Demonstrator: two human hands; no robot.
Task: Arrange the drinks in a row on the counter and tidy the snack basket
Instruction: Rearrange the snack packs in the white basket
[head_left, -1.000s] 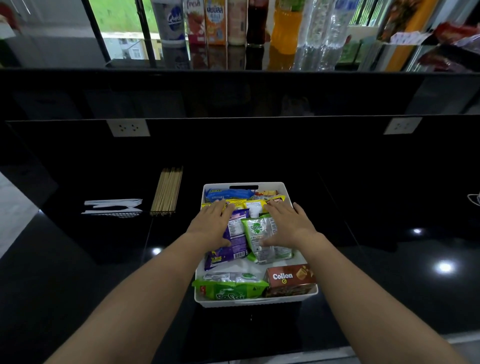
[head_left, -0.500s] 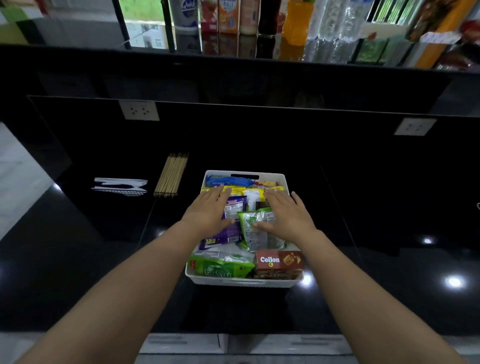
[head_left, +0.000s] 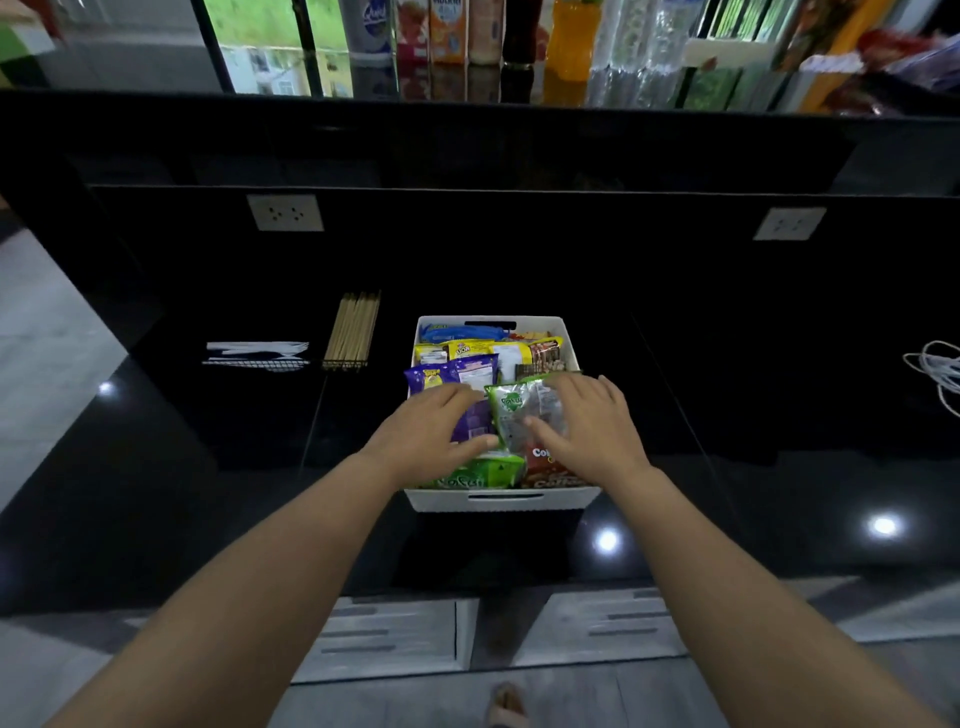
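Observation:
A white snack basket full of packets sits on the black counter in front of me. My left hand lies flat on a purple packet, fingers spread. My right hand rests on a green-and-clear pouch, thumb against its lower edge. A green bag and a red Collon box stand at the basket's near end. Yellow and blue packets fill the far end. The drinks, cartons and bottles, stand in a row on the raised ledge at the back.
Wooden chopsticks and white plastic cutlery lie left of the basket. A white cord is at the right edge. Two wall sockets sit on the black backsplash. More packaged goods crowd the ledge's right end.
Both hands have slid toward me over the packets, from the yellow packets at the far end to the middle. The view has pulled back, and the counter's front edge and the floor now show.

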